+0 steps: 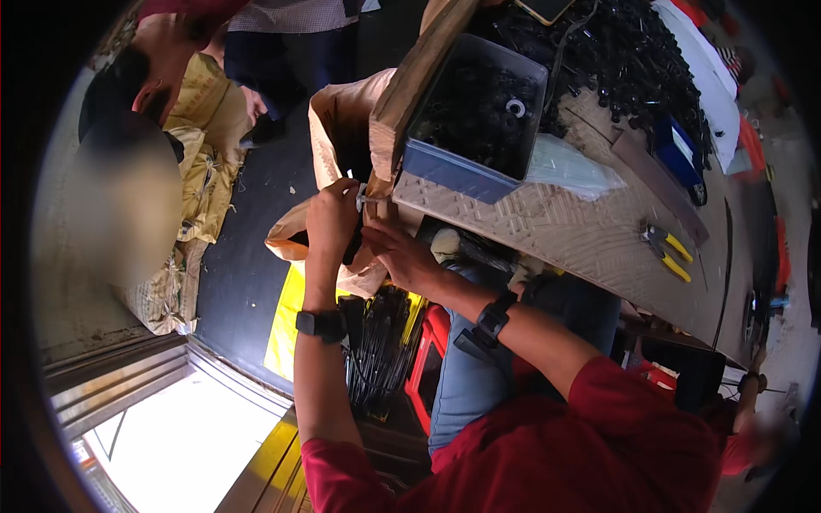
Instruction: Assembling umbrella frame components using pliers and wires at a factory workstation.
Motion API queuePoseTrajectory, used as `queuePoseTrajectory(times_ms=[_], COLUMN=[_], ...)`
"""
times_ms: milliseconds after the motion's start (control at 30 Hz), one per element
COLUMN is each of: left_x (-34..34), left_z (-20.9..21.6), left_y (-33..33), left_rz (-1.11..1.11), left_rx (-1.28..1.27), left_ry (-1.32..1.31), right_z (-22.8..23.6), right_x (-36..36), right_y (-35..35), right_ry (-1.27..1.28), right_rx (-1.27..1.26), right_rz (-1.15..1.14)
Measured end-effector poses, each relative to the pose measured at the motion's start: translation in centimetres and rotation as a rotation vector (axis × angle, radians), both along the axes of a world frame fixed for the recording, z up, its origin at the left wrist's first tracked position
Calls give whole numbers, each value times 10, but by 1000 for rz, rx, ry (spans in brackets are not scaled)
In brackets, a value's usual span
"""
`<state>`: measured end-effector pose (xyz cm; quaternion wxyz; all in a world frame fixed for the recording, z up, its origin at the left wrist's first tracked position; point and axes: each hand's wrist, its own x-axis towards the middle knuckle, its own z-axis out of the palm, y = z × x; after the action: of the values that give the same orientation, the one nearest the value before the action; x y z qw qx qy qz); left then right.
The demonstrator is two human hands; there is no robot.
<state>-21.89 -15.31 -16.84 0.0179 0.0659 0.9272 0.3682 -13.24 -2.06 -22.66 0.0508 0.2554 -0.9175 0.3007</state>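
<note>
My left hand (332,218) is closed in a pinch at the edge of the table, around a small silvery piece (362,198). Its exact kind is too small to make out. Just to the right and below, my right hand (400,250) reaches in, its fingers stretched toward the left hand and apart from one another; I see nothing held in them. Behind both hands stands a brown paper bag (323,120) with its mouth open. More folded brown paper (289,244) shows below it, partly covered by my left hand and forearm.
A thick wooden beam (393,120) borders the table (556,231). Beside it sits a blue-grey bin (462,177) of dark small parts with a white ring (515,108). Loose black pieces (633,51), a clear plastic bag (571,167) and yellow-handled pliers (667,252) lie farther right. Black rods (380,350) stand below my hands.
</note>
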Motion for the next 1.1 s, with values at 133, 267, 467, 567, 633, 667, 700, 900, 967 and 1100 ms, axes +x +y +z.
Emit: queuePoseTrajectory(times_ms=[133,267,467,567,633,667,700,900,967,1100], left_x=[-25,-44,-47,-47,-50,-52,-51,-21,-17,-11], left_z=[-6,-6,9,-19,-37,-52,-46,-15,-19,-16], left_y=[11,6,16,-1,-14,-25,-12,-7,-18,-5], left_rz=[-23,-164,-251,-305,-241,-232,-249,292,291,231], left_rx=[-305,-183,-394,-438,-186,-11,4,919,997,724], left_ry=[-156,-377,-419,-45,9,202,200,-482,-453,-196], right_z=[-9,-18,-28,-24,-25,-23,-29,-20,-14,17], right_x=[5,5,4,4,4,4,3,-1,-2,-7], right_y=[-3,0,4,-1,-4,-9,-2,2,1,-2], right_ry=[-62,37,-2,-2,-1,4,2,88,88,-172], right_rx=[-43,17,-107,-158,-180,-193,-185,-133,-182,-360], right_rz=[-19,-28,-27,-21,-20,-8,-20,-55,-43,-177])
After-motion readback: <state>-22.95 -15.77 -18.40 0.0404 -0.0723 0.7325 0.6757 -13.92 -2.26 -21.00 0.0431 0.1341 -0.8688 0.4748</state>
